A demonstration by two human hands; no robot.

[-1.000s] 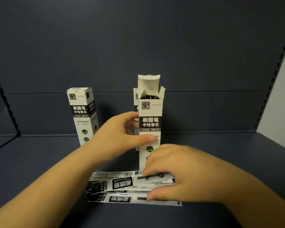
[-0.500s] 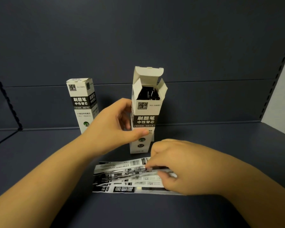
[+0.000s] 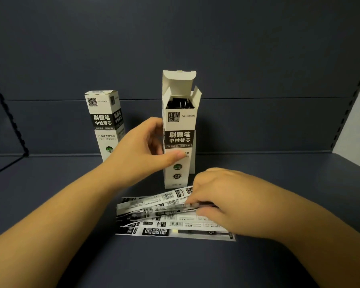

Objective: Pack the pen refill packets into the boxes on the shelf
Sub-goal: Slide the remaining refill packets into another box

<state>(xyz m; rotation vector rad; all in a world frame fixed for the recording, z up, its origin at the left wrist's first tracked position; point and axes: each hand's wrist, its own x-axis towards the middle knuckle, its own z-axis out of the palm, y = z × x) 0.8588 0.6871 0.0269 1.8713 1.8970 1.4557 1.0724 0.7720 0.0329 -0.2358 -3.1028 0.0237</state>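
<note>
A tall white and black box stands upright on the shelf with its top flap open; dark packet ends show inside. My left hand grips it round the middle, thumb across the front. In front of the box, several pen refill packets lie fanned on the shelf floor. My right hand rests on their right ends, and its fingertips pinch one clear packet that looks blurred. A second box stands shut at the back left.
The dark blue shelf floor runs under everything, with a back panel close behind the boxes. A white wall and a slotted upright bound the right side. A black wire divider stands at the left.
My left hand has kept hold of the open box, which now stands a little further back. My right hand has shifted on the fanned packets and taken one between its fingertips.
</note>
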